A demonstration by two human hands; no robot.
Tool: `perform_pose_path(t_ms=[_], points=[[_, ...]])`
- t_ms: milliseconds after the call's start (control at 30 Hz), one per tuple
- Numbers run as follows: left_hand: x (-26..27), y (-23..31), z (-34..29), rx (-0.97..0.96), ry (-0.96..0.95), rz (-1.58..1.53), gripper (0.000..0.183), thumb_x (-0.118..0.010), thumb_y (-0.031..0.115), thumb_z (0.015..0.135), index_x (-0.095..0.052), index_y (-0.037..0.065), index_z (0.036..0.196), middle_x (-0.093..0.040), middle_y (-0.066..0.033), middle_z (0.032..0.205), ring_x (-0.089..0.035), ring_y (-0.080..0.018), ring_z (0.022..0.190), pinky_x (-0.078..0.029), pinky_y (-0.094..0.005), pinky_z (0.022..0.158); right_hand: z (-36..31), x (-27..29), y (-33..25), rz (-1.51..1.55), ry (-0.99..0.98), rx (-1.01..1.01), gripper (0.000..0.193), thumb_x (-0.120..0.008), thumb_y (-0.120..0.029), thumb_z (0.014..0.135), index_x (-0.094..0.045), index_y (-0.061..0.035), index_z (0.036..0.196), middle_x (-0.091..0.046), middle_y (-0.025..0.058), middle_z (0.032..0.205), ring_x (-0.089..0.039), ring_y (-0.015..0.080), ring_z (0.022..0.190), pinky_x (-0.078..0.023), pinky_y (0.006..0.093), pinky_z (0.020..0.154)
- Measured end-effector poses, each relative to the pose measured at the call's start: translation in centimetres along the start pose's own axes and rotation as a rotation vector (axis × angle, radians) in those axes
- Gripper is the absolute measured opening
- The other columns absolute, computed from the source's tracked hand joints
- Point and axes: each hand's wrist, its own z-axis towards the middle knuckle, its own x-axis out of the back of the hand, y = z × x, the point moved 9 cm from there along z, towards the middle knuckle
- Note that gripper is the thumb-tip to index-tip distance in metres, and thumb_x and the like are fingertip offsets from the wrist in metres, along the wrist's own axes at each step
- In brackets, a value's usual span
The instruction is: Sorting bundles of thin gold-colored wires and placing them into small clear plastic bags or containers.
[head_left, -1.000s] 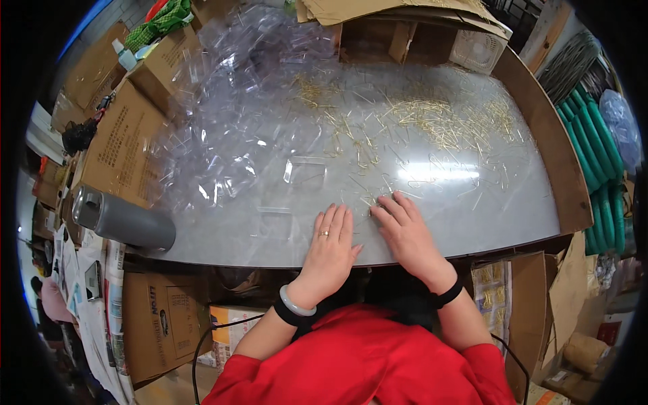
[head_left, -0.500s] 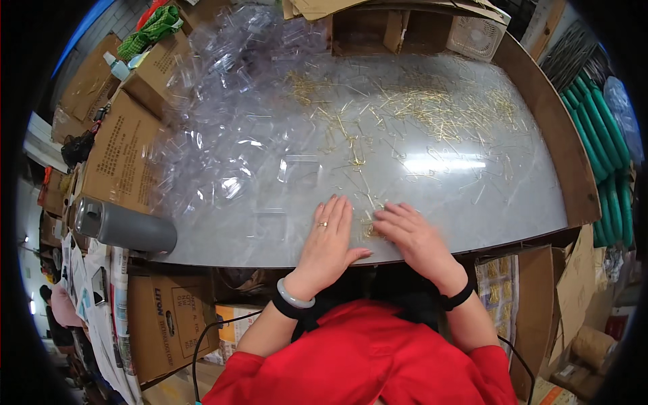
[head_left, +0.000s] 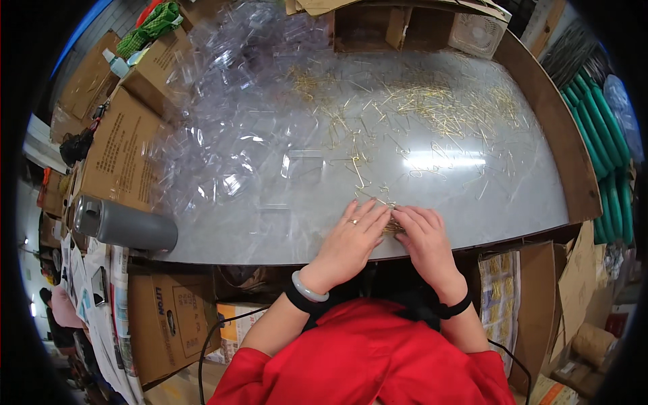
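Near the table's front edge, a small bunch of gold wire hooks lies between my two hands. My left hand rests against its left side, fingers stretched out and side by side, with a ring on one finger. My right hand bends its fingers and thumb around the bunch's right side; part of the bunch is hidden. A few loose hooks lie just beyond my fingertips. Farther right spreads a large heap of gold hooks.
Clear plastic boxes pile up on the left. Single clear pieces lie nearer the middle. A grey bottle lies at the left front edge. Cardboard walls border the right side, and a white fan stands at the back.
My left hand has moved right, toward the bunch of hooks. My right hand has shifted slightly right, its fingers now bent around the hooks.
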Motion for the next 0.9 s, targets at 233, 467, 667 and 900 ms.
perform_pose_path(t_ms=[233, 467, 667, 900], points=[[-0.1, 0.4, 0.3, 0.009, 0.087, -0.098, 0.051, -0.061, 0.000, 0.089, -0.049, -0.001, 0.139, -0.050, -0.0188, 0.140, -0.046, -0.0387, 0.133, -0.033, -0.0520, 0.117, 0.1, 0.5, 1.2, 0.091, -0.007, -0.042, 0.045, -0.070, -0.011, 0.086, -0.059, -0.0057, 0.129, -0.061, 0.0105, 0.133, -0.054, 0.0339, 0.125, -0.041, 0.0480, 0.106], [1.3, -0.2, -0.3, 0.098, 0.224, -0.058, 0.063, -0.071, 0.008, 0.083, -0.045, -0.007, 0.139, -0.047, -0.0230, 0.140, -0.042, -0.0439, 0.134, -0.033, -0.0529, 0.116, 1.9, -1.5, -0.4, 0.068, -0.141, 0.156, 0.035, -0.065, -0.007, 0.087, -0.062, -0.0031, 0.122, -0.060, 0.0129, 0.131, -0.052, 0.0345, 0.130, -0.040, 0.0481, 0.113], [0.5, 0.1, -0.2, 0.079, 0.101, 0.077, 0.061, -0.070, 0.017, 0.087, -0.047, -0.007, 0.138, -0.048, -0.0215, 0.139, -0.043, -0.0379, 0.135, -0.031, -0.0528, 0.117, 0.3, -2.0, -0.5, 0.252, -0.214, 0.199, 0.036, -0.063, 0.000, 0.084, -0.062, -0.0033, 0.120, -0.060, 0.0137, 0.129, -0.052, 0.0336, 0.130, -0.040, 0.0495, 0.114], [0.3, 0.3, -0.2, 0.043, 0.111, 0.065, 0.056, -0.072, 0.019, 0.087, -0.052, -0.007, 0.132, -0.050, -0.0202, 0.136, -0.046, -0.0387, 0.131, -0.034, -0.0522, 0.115, 1.4, 0.1, 0.3, -0.068, 0.000, 0.036, 0.033, -0.064, -0.008, 0.090, -0.062, -0.0049, 0.122, -0.057, 0.0134, 0.133, -0.052, 0.0361, 0.129, -0.041, 0.0535, 0.109]])
